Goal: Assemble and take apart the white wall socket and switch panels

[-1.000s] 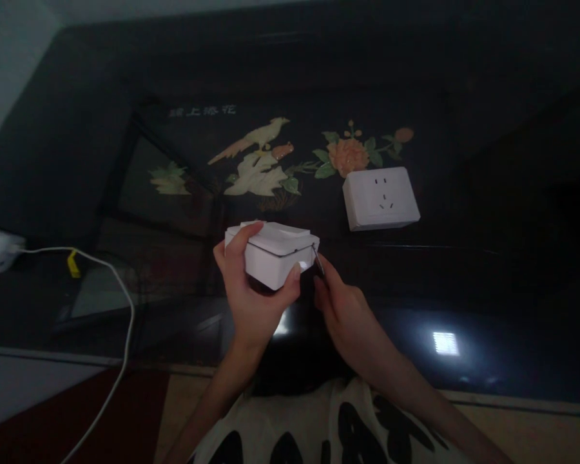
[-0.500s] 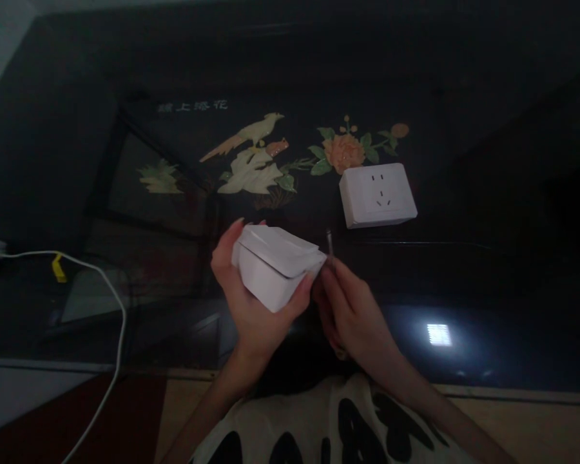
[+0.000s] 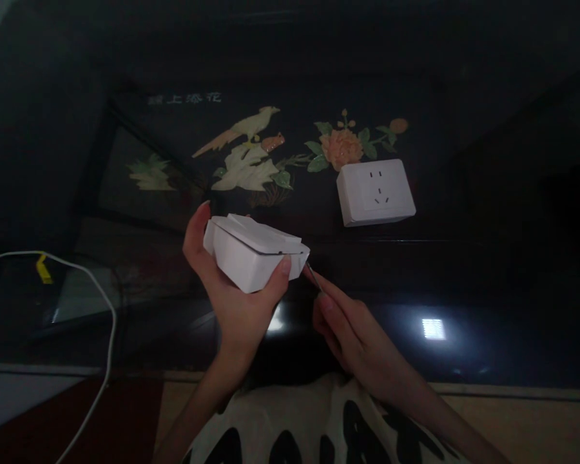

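My left hand wraps round a white socket box, lifted off the table and tilted, thumb on its near side. A dark gap runs between the box's cover plate and its body. My right hand is closed on a screwdriver; its thin metal shaft shows and its handle is hidden in the palm. The shaft's tip is at the right corner of the box, by the gap; whether it is in the gap I cannot tell. A second white socket box lies on the table, its slots facing up.
The glossy black table carries an inlaid bird and flower picture and reflects light. A white cable with a yellow tag runs along the left side and over the near edge.
My left hand has moved left with the box and turned it. The screwdriver, upright beside the box before, now slants with its tip at the box's corner.
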`<state>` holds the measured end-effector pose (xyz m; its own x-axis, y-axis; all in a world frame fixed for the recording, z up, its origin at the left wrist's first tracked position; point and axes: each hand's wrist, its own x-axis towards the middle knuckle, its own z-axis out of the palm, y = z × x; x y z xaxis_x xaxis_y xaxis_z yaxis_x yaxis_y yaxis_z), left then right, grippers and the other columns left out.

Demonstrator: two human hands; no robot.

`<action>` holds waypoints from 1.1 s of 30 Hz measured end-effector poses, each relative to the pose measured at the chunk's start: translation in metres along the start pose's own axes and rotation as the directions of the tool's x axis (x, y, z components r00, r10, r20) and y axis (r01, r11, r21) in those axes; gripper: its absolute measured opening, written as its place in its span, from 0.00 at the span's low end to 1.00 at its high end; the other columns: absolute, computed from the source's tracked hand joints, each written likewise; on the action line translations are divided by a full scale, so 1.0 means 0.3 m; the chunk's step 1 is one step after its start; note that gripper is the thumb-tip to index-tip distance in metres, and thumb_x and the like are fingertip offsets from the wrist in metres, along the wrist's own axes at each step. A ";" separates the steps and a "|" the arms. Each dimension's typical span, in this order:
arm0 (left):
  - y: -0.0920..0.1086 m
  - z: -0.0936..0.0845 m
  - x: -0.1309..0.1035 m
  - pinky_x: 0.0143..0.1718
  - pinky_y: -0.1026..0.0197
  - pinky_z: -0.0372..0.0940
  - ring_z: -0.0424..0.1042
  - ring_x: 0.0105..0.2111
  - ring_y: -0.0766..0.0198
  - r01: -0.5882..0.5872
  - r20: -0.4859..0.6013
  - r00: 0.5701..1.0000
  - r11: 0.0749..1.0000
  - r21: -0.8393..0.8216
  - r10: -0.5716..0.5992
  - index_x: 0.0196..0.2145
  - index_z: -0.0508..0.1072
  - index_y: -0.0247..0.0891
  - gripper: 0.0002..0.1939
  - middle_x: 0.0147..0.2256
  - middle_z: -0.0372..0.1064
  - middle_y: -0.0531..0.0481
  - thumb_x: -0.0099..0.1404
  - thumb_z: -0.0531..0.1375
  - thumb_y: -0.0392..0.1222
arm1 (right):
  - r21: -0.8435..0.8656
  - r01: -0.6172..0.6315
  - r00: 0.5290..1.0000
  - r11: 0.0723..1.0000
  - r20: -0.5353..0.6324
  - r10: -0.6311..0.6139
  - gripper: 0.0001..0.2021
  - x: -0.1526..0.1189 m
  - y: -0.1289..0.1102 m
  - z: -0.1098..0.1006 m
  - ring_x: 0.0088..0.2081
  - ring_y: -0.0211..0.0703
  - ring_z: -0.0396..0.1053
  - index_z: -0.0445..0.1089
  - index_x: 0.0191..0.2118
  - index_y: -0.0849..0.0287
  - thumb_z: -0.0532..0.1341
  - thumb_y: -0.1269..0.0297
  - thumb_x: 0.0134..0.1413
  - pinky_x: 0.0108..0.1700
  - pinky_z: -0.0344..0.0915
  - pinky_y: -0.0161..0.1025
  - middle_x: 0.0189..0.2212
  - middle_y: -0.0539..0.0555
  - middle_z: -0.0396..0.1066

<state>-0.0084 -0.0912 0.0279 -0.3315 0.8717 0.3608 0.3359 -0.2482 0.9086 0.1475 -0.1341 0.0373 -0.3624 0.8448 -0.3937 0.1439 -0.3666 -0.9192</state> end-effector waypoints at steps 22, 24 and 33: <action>-0.018 0.047 -0.024 0.60 0.50 0.59 0.62 0.59 0.53 0.091 0.043 0.995 0.993 0.079 -0.095 0.61 0.47 0.46 0.51 0.61 0.52 0.40 0.46 0.72 0.37 | 0.073 -0.078 0.997 0.994 -0.013 0.079 0.18 0.028 0.006 0.036 0.14 0.28 0.50 0.66 0.52 0.58 0.46 0.54 0.70 0.15 0.48 0.29 0.20 0.42 0.54; -0.019 0.046 -0.020 0.59 0.51 0.60 0.64 0.57 0.54 0.050 0.032 0.998 0.995 0.090 -0.053 0.59 0.50 0.45 0.47 0.58 0.55 0.43 0.46 0.71 0.37 | 0.092 -0.093 0.996 0.991 -0.006 0.094 0.19 0.026 0.004 0.038 0.14 0.27 0.51 0.66 0.54 0.57 0.46 0.54 0.70 0.15 0.48 0.28 0.20 0.42 0.55; -0.027 0.039 -0.019 0.52 0.56 0.65 0.66 0.51 0.57 -0.051 0.044 0.998 0.989 0.140 0.045 0.53 0.55 0.45 0.42 0.52 0.57 0.48 0.44 0.71 0.34 | 0.369 -0.195 0.980 0.909 0.047 0.192 0.19 0.025 -0.010 0.070 0.10 0.24 0.47 0.61 0.57 0.58 0.49 0.54 0.67 0.09 0.51 0.24 0.20 0.39 0.55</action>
<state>0.0010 -0.0891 0.0160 -0.2765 0.8776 0.3916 0.4723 -0.2308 0.8507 0.1249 -0.1349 0.0373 -0.3714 0.7395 -0.5615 -0.1385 -0.6421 -0.7540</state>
